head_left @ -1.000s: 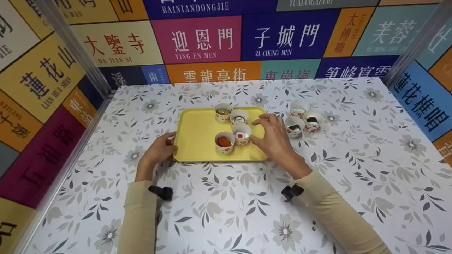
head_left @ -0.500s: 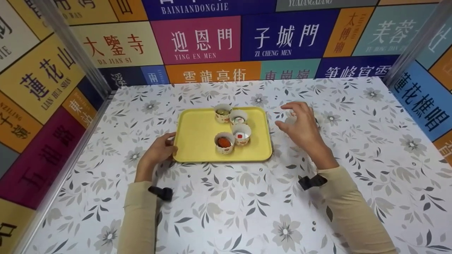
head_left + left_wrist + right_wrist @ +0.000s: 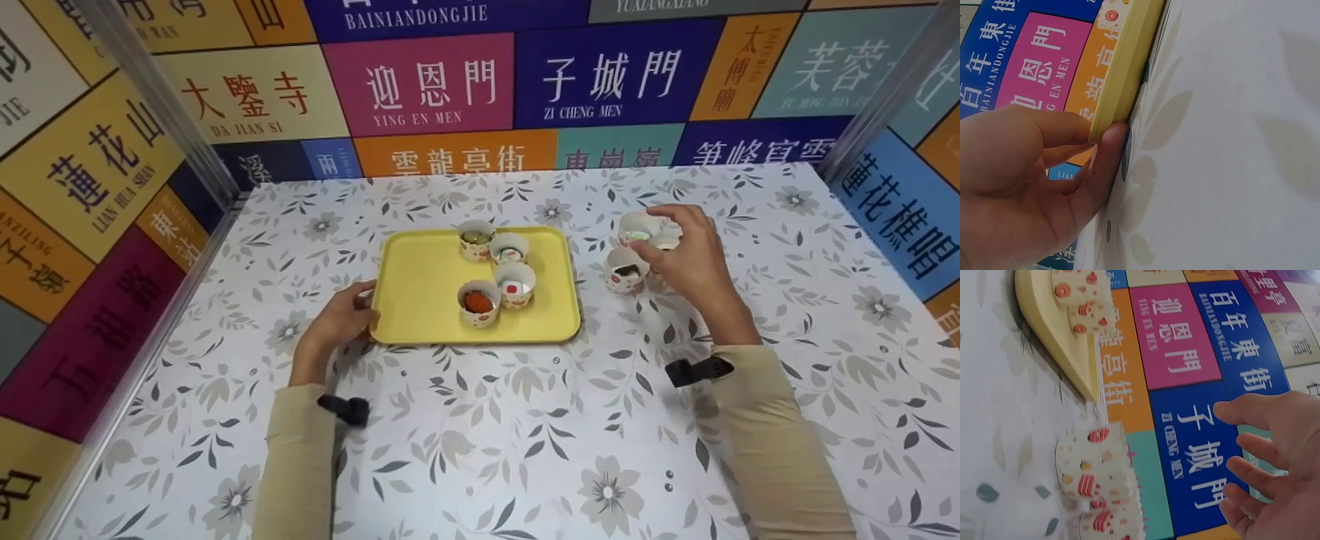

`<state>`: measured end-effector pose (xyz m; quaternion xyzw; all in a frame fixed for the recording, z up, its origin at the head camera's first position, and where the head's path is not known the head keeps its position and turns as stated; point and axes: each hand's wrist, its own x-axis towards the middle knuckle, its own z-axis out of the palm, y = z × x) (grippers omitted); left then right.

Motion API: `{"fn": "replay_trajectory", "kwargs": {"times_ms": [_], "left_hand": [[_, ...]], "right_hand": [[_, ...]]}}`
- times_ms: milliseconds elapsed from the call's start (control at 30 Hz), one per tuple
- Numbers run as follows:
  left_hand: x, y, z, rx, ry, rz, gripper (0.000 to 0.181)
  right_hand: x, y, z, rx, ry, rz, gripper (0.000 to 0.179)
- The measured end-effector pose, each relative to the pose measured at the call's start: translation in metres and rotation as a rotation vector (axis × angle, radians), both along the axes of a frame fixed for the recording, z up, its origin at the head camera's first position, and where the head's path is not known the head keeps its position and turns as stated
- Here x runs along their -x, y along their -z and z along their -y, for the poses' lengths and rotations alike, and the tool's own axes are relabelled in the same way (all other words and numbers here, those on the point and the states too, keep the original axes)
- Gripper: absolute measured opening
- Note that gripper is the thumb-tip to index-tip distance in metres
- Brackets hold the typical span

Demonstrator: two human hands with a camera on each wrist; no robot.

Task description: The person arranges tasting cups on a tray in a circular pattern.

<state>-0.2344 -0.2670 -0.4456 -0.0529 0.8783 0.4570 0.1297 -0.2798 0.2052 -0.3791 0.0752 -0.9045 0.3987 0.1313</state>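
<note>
My left hand point(image 3: 341, 319) pinches the left rim of a yellow tray point(image 3: 420, 285); in the left wrist view the thumb and fingers meet round the tray's edge point(image 3: 1129, 67). On the tray stand several patterned paper cups, among them one with orange-red contents point(image 3: 478, 306) and one with a red square on white point(image 3: 515, 287). My right hand point(image 3: 694, 259) hovers over three more paper cups right of the tray, fingers spread and holding nothing. One cup has dark contents point(image 3: 625, 271), another pale greenish contents point(image 3: 637, 227); the hand partly hides the third.
A white tablecloth point(image 3: 480, 435) with grey flowers and leaves covers the table. Coloured panels with lettering point(image 3: 427, 82) rise behind it and on both sides. The tray's right end point(image 3: 1055, 349) lies a short way left of the loose cups.
My right hand has withdrawn from the cups on the tray and moved right, over the loose cups. The left hand and the tray have stayed in place.
</note>
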Motion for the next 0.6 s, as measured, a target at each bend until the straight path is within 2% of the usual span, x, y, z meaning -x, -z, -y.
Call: {"fn": "replay_trajectory", "kwargs": {"times_ms": [100,367,600], "left_hand": [[0.000,0.000,0.001,-0.002,-0.001,0.013,0.064],[0.003,0.000,0.000,0.008,0.008,0.009,0.064],[0.001,0.000,0.001,0.014,0.012,0.016,0.064]], "right_hand": [[0.003,0.001,-0.009,0.034,0.000,0.016,0.052],[0.009,0.003,-0.026,0.059,0.050,0.133,0.062],[0.016,0.014,-0.042,0.034,0.016,0.191,0.070]]}}
